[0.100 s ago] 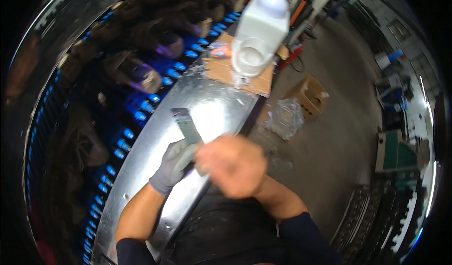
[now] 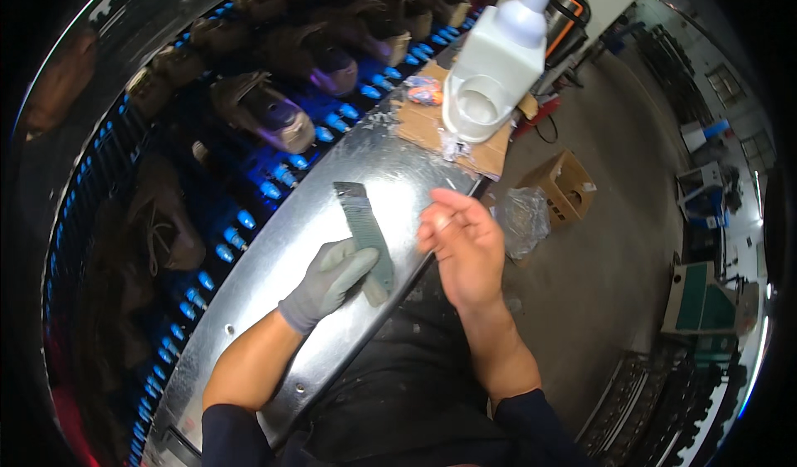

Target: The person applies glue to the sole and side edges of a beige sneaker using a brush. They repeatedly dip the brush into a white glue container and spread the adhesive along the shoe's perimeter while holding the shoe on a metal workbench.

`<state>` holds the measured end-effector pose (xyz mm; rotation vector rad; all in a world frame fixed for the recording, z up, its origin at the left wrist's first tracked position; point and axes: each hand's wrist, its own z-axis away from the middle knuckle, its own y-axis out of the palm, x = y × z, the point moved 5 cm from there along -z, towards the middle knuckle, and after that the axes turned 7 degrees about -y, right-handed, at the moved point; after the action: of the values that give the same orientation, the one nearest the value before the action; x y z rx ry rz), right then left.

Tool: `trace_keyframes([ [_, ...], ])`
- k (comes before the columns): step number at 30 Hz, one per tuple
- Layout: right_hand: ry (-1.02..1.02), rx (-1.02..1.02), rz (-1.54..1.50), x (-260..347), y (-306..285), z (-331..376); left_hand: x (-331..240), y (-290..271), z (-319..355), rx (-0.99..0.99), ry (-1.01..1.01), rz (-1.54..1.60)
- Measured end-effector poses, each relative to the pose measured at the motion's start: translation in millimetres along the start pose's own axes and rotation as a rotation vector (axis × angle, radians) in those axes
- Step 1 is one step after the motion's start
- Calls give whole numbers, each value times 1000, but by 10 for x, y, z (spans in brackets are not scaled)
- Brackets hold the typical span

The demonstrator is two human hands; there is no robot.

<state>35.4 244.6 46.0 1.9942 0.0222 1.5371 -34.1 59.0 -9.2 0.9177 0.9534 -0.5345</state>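
Note:
A grey knitted glove covers my left hand (image 2: 330,281), which grips the lower part of a flat, grey-green ribbed strip (image 2: 365,222) with a darker far end. The thumb lies across its face, and the strip tilts up and away over the shiny metal ledge (image 2: 290,243). To the right of it, apart from the strip, my bare right hand (image 2: 469,247) is raised with the palm showing. Its index finger is stretched out and the other fingers are loosely bent. I make out nothing held in it.
Shoes (image 2: 264,112) stand among rows of blue-lit fittings on the left. At the ledge's far end, a white dispenser (image 2: 502,64) stands on cardboard (image 2: 419,127). A carton (image 2: 569,186) and crumpled clear plastic (image 2: 525,222) lie on the floor at right.
My right hand has moved right and upward, away from the strip and my left hand, and its fingers have loosened. More of the strip shows now. The whole view has shifted slightly.

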Motion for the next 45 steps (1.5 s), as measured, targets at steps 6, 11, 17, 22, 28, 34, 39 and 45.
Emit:
trace_keyframes([
  [6,134,-98,-287,-472,-152,-87,-63,-89,172,-15,-65,-22],
  [11,156,-144,-329,-529,-196,-117,3,-72,109,-4,-64,19],
  [17,168,-214,-382,-529,-215,-115,-32,-54,93,-25,-49,2],
  [22,139,-138,-124,-501,-118,-86,-104,-39,53,-37,-33,-77],
  [28,-756,509,985,-248,451,66,-224,-10,71,-11,13,-111],
  [34,-872,440,1025,-303,463,47,-210,18,77,-43,-142,-89],
  [39,-133,18,314,-636,7,-148,-222,194,55,-41,-59,-372],
  [45,82,-201,-95,-649,-465,-694,-123,172,7,-21,-10,-391],
])
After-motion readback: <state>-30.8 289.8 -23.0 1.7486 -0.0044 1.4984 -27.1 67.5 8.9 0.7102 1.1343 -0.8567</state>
